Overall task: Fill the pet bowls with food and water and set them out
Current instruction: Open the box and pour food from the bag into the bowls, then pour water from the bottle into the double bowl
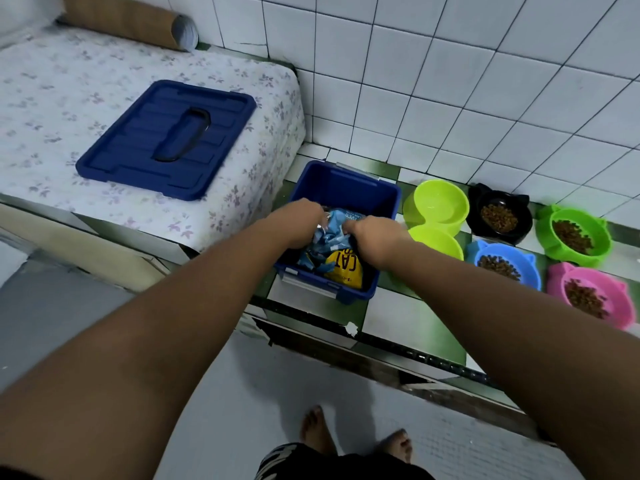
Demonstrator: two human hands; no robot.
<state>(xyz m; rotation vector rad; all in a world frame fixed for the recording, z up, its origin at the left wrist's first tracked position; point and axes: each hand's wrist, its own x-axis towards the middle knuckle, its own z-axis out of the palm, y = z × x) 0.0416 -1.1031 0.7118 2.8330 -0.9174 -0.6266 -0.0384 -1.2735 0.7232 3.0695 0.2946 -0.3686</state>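
A blue storage bin (346, 185) stands on the tiled ledge with a crumpled blue-and-yellow cat food bag (332, 251) inside. My left hand (301, 223) and my right hand (374, 233) both reach into the bin and grip the top of the bag. To the right stand a lime double bowl (440, 206) with nothing visible in it, and kibble-filled bowls: black (498, 216), green (571, 233), blue (502, 265) and pink (588, 296).
The bin's blue lid (166, 140) lies on a floral-covered surface (52, 98) to the left. A cardboard roll (131, 19) lies behind it. White tiled wall (450, 81) rises behind the ledge. My bare feet (356, 441) stand on grey floor below.
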